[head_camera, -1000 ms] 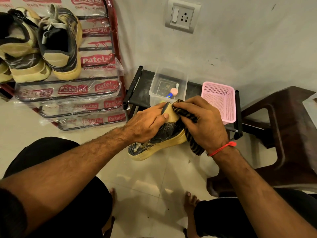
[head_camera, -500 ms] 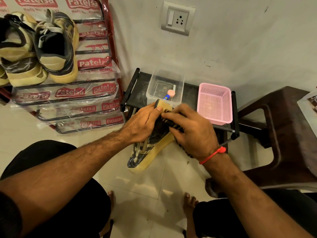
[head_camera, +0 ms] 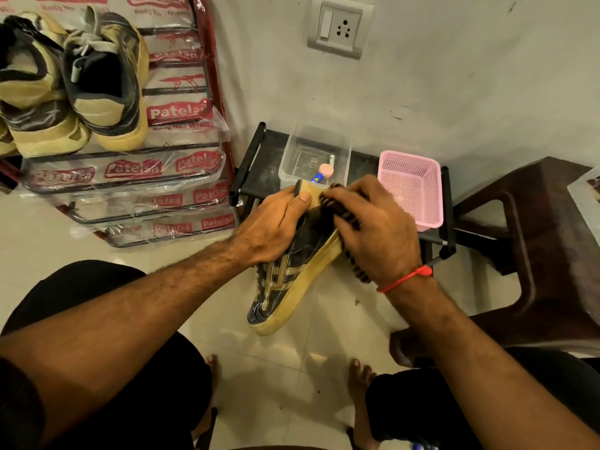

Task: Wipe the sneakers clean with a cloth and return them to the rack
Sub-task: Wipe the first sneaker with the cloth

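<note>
Red metal tubing wrapped in printed plastic made up the rack [head_camera: 181, 151] at the far left, and two sneakers on the rack [head_camera: 74, 89] sat side by side on its upper shelf, heels toward the camera. Right of it, the left hand [head_camera: 272, 225] gripped the held sneaker [head_camera: 292, 280] from above — fingers curled over the dark upper, thumb laid flat across the tan heel. That shoe was tilted, toe pointing down toward the tiled floor [head_camera: 285, 378], heel raised. Against its right side the right hand [head_camera: 376, 232] was curled round a dark striped cloth [head_camera: 341, 216], pressing it to the shoe's upper edge. Behind the hands stood a low black stand [head_camera: 256, 157] carrying a clear plastic box [head_camera: 311, 151] and — further right — a pink mesh basket [head_camera: 409, 186]. A brown plastic chair [head_camera: 545, 241] stood at the far right.
</note>
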Tool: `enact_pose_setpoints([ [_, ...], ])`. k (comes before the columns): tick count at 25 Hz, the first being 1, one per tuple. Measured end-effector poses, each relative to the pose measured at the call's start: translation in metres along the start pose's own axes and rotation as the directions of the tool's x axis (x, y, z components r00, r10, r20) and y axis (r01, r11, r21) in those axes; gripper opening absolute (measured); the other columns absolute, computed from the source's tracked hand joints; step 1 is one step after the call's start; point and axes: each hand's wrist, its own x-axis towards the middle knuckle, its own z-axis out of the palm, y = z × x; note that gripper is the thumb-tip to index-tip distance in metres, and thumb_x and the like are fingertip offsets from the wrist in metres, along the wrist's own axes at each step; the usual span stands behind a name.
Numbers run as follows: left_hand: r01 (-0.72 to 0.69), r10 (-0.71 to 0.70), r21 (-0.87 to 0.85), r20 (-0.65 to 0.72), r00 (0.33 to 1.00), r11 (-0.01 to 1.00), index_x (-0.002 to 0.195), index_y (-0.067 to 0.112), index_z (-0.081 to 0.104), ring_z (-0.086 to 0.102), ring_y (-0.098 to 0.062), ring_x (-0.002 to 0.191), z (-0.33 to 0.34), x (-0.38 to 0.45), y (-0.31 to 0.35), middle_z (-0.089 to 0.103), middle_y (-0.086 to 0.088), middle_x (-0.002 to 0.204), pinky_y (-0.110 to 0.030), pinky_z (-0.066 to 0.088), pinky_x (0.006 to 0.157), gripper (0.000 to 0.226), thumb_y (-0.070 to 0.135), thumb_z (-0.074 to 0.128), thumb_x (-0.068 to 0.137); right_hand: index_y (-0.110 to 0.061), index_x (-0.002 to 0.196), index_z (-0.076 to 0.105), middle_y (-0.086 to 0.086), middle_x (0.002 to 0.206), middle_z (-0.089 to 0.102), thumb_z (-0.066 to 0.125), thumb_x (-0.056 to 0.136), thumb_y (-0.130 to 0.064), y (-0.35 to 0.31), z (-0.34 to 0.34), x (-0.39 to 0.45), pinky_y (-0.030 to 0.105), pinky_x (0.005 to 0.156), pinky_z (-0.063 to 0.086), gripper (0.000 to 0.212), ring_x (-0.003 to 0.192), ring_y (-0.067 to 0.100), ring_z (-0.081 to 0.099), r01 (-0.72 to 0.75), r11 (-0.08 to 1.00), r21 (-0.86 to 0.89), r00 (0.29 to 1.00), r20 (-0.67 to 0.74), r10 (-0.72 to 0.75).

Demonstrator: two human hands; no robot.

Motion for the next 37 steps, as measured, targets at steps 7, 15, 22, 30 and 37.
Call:
enact_pose_setpoints([
  [7, -0.026, 0.023, 0.065, 0.052, 0.998, 0.998, 0.093, 0.019, 0.061, 0.061, -0.020, 0.085, 0.001, -0.006, -0.002, 0.060, 0.000, 0.092, -0.050, 0.053, 0.080, 0.046, 0.047, 0.025, 0.100, -0.017, 0.116, 0.072, 0.007, 0.100, 0.060, 0.062, 0.089, -0.026, -0.003, -0.001, -0.002, 0.031, 0.056, 0.053, 0.030, 0.082, 0.024, 0.061, 0.014, 1.000, 0.016, 0.999, 0.034, -0.015],
  [15, -0.014, 0.014, -0.010, 0.046, 0.999, 1.000, 0.094, 0.006, 0.061, 0.060, -0.031, 0.091, -0.002, 0.001, -0.007, 0.060, -0.012, 0.096, -0.057, 0.048, 0.084, 0.047, 0.037, 0.025, 0.101, -0.018, 0.119, 0.070, 0.003, 0.106, 0.060, 0.055, 0.091, -0.033, -0.007, -0.002, -0.005, 0.037, 0.067, 0.059, 0.035, 0.090, 0.019, 0.061, 0.115, 0.982, 0.151, 0.981, 0.135, -0.136],
  [22, -0.055, 0.060, -0.058, 0.088, 0.994, 0.997, 0.116, -0.002, 0.062, 0.060, -0.034, 0.113, -0.007, 0.004, -0.010, 0.060, -0.017, 0.120, -0.058, 0.048, 0.098, 0.052, 0.034, 0.030, 0.098, -0.014, 0.122, 0.070, 0.005, 0.108, 0.061, 0.054, 0.094, -0.031, -0.012, 0.002, -0.003, 0.037, 0.082, 0.057, 0.036, 0.097, 0.018, 0.060, -0.058, 0.963, 0.263, 0.998, 0.033, 0.051],
  [30, -0.182, 0.155, 0.180, 0.152, 0.976, 0.967, 0.117, 0.015, 0.066, 0.060, -0.021, 0.107, -0.007, 0.000, 0.007, 0.053, 0.000, 0.131, -0.049, 0.055, 0.089, 0.042, 0.041, 0.043, 0.093, -0.016, 0.122, 0.070, 0.003, 0.110, 0.063, 0.058, 0.094, -0.028, -0.015, -0.005, 0.003, 0.031, 0.085, 0.055, 0.032, 0.099, 0.015, 0.061, -0.159, 0.936, 0.313, 0.983, -0.034, 0.178],
  [37, -0.271, 0.251, 0.357, 0.101, 0.963, 0.894, 0.130, 0.011, 0.062, 0.059, -0.020, 0.112, -0.005, -0.004, 0.014, 0.054, -0.004, 0.140, -0.046, 0.056, 0.085, 0.051, 0.041, 0.043, 0.094, -0.025, 0.120, 0.070, 0.001, 0.103, 0.059, 0.062, 0.094, -0.030, 0.007, -0.008, 0.006, 0.041, 0.074, 0.056, 0.027, 0.090, 0.018, 0.060, -0.350, 0.928, 0.125, 0.935, -0.007, 0.354],
])
